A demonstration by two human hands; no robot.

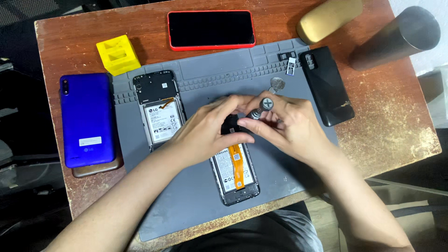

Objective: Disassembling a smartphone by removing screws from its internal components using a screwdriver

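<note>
Nearest, an opened phone (234,175) lay on the grey work mat (196,196), its back off, showing a battery and an orange ribbon cable. Both hands met over its far end. The left hand (205,133) curled down onto the phone's upper part, fingers closed against the frame. The right hand (291,126) pinched a small screwdriver (260,108) between thumb and fingertips, its round silver cap facing up and its tip hidden behind the fingers. Left of them on the mat lay a second opened phone (159,109) with a white-labelled battery. Further left, off the mat, a blue phone (87,119) rested on the wooden table (392,121). Right of the hands lay a black back cover (325,85). Farther off stood a yellow block (118,54), a red-edged phone (211,29) with its screen up, a gold case (329,18) and a dark cylinder (396,37).
</note>
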